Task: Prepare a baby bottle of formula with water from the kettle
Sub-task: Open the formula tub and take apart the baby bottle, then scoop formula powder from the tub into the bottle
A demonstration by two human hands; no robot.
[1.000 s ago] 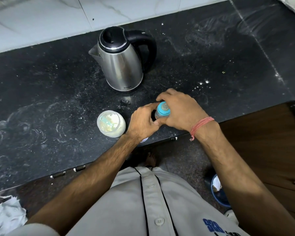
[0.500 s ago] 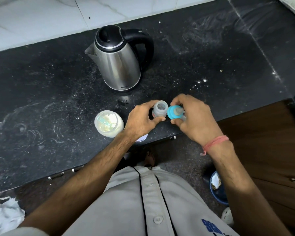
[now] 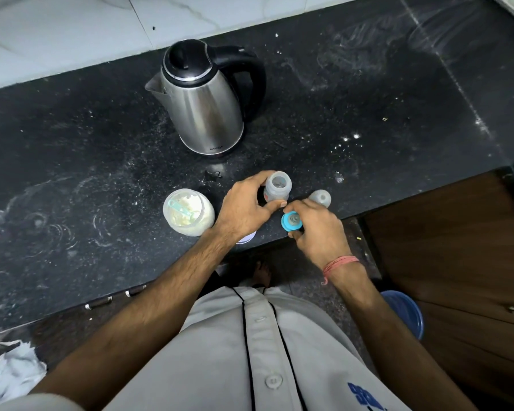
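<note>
head view: bottle [image 3: 276, 189] open, upright
left hand [image 3: 244, 207]: grips bottle
right hand [image 3: 316, 229]: pinches teat ring [image 3: 291, 221]; park it beside bottle, clear of kettle [image 3: 204, 97]

Dim, even indoor light from overhead; the black countertop [image 3: 72, 161] stays dark, its pale smears and specks faintly lit; soft vertical highlights run down the steel kettle [image 3: 205, 108]; shadows are weak and diffuse; wide-angle bending curves the counter edge and wall tiles [image 3: 72, 40]; the shirt [image 3: 250, 366] nearest the camera is slightly soft.
</note>
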